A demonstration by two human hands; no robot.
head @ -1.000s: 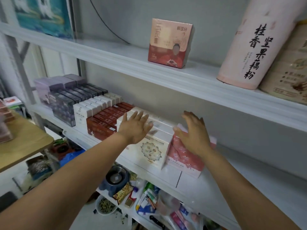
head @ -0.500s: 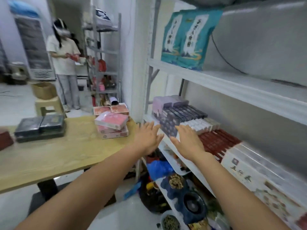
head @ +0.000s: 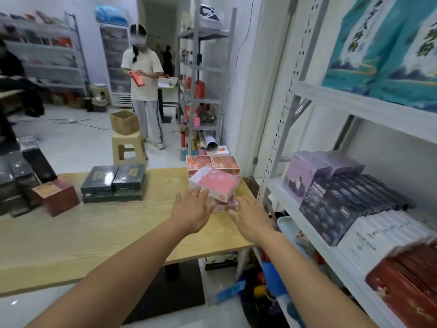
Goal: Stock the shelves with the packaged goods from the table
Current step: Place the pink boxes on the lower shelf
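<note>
Both arms extended forward over the wooden table. Left hand: fingers straight and spread, holding nothing, fingertips at the near left edge of the top pink box; cannot tell if they touch it. Right hand: fingers straight, slightly apart, empty, just beside the stack's near right corner.

The pink box sits tilted on top of a short stack of similar boxes at the table's far right corner. Directly behind the stack, 2 orange-red boxes side by side. Mid-table, dark green boxes stacked in 2 columns. Left edge: black and maroon boxes, blurred.

Shelf unit on the right, middle level stocked: purple boxes, then dark navy boxes, white boxes, red boxes. Upper level: teal bags.

Background: another person standing, red packet in hands, beside a stool with a cardboard box on it.
</note>
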